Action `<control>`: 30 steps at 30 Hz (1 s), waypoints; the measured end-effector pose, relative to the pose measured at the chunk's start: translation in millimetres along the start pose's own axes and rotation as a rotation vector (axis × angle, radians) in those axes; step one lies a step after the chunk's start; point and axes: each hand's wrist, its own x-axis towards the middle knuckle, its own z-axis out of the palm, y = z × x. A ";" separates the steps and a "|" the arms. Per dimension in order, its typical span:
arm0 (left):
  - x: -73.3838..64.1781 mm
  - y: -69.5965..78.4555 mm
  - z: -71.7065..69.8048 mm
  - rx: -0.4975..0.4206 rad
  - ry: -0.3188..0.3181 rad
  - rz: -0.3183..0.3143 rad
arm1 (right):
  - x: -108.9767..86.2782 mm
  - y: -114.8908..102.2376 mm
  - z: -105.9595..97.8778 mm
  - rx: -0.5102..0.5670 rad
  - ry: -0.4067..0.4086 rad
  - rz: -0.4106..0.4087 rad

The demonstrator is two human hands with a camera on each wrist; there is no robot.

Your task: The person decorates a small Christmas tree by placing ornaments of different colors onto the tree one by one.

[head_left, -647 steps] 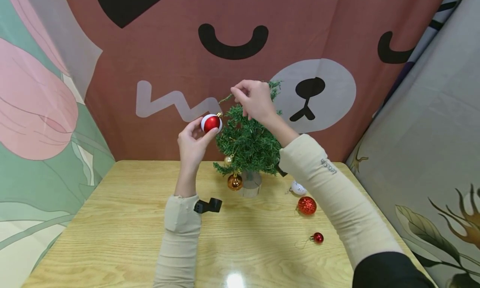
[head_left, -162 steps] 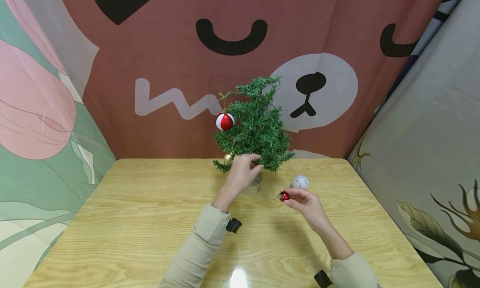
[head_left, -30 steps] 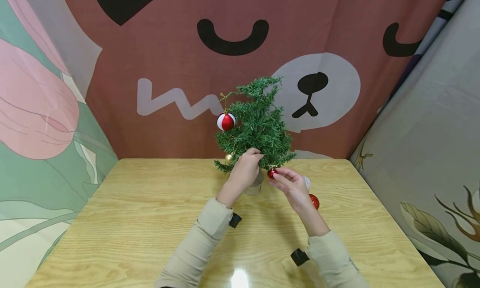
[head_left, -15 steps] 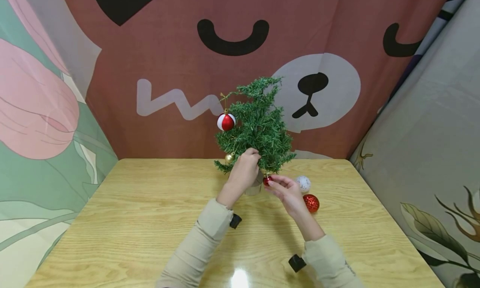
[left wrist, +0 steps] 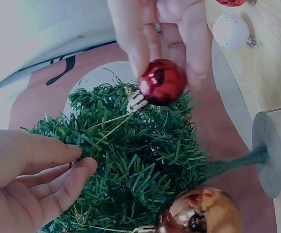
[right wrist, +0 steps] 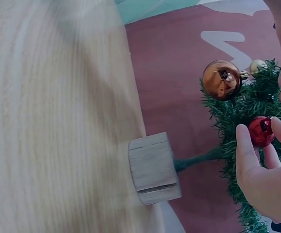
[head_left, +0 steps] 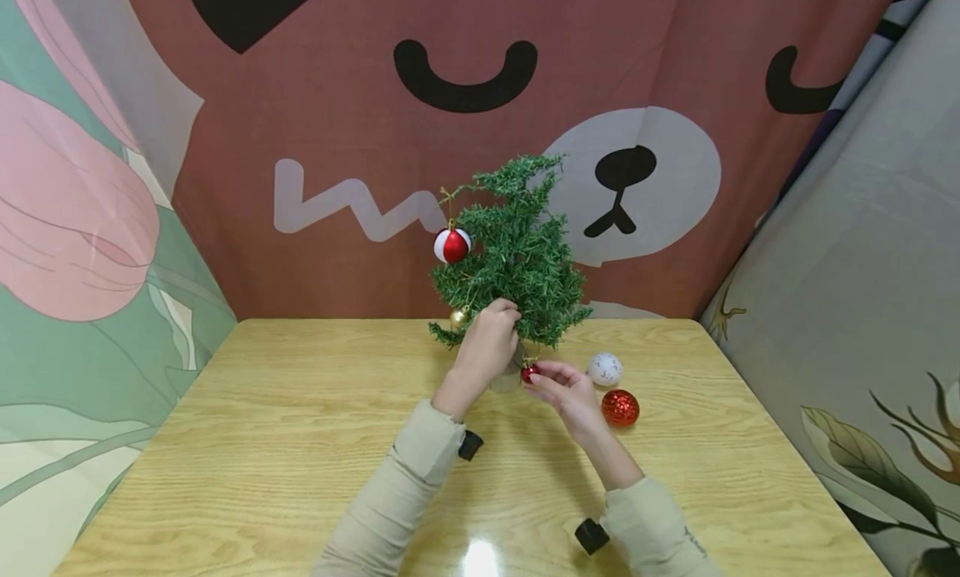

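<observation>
A small artificial Christmas tree point(head_left: 517, 243) stands on the table. My left hand point(head_left: 487, 343) pinches a low front branch between thumb and fingers. My right hand point(head_left: 573, 398) holds a small shiny red bauble point(head_left: 529, 373) by its sides, just below that branch. In the left wrist view, the gold thread point(left wrist: 110, 125) of the red bauble point(left wrist: 164, 82) stretches from its cap towards the left fingertips; how it meets the branch is partly hidden. A copper bauble point(left wrist: 201, 211) hangs close by, hidden in the head view by my left hand.
A red-and-white bauble point(head_left: 452, 245) hangs at the tree's upper left, a small gold one point(head_left: 458, 318) lower down. On the table point(head_left: 300, 444), a white speckled bauble point(head_left: 604, 368) and a red glitter bauble point(head_left: 620, 408) lie right of the wooden base point(right wrist: 155, 167).
Over the last second, my right hand has drawn the red bauble down and slightly left. My left hand has stayed at the branch. Earlier, the red-and-white bauble went from my left hand to the tree.
</observation>
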 end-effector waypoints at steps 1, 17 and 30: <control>-0.1 0.0 0.2 0.000 0.001 0.001 | -0.2 1.3 -0.3 -0.003 0.001 0.001; -1.1 1.2 -0.4 0.028 -0.002 0.007 | 3.7 6.4 8.0 0.099 0.039 0.097; -0.5 0.6 0.8 0.005 0.008 -0.001 | 2.7 7.2 14.7 0.333 -0.041 0.228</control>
